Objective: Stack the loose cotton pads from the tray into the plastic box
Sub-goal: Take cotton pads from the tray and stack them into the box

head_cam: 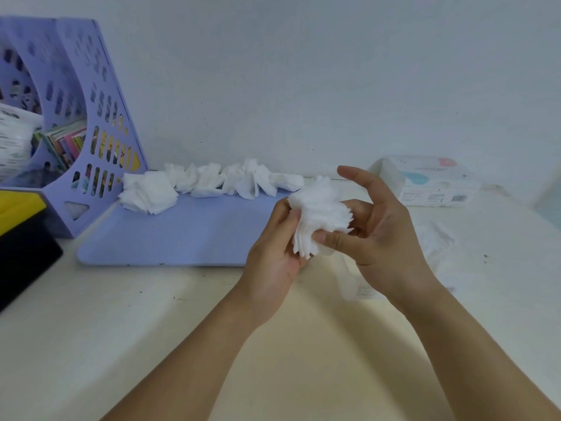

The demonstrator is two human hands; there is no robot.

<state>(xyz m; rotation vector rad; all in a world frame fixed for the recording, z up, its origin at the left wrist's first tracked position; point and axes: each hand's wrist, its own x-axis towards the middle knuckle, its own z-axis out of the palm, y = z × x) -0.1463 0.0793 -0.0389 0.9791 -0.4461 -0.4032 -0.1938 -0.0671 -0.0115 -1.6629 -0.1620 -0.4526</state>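
Observation:
A fanned stack of white cotton pads (318, 214) is held between both hands above the table, just right of the lilac tray (182, 235). My left hand (273, 250) grips the stack's left edge. My right hand (376, 226) pinches its lower right with thumb and curled fingers, the index finger lifted. More loose cotton pads (209, 183) lie in heaps along the tray's far edge. A clear plastic box (361, 284) lies on the table under my right wrist, mostly hidden.
A lilac file rack (91, 117) with books stands at the back left, beside a yellow and black box (21, 232). A white printed carton (434, 183) sits at the back right by the wall. Crumpled clear wrapping (437, 241) lies right of my hands.

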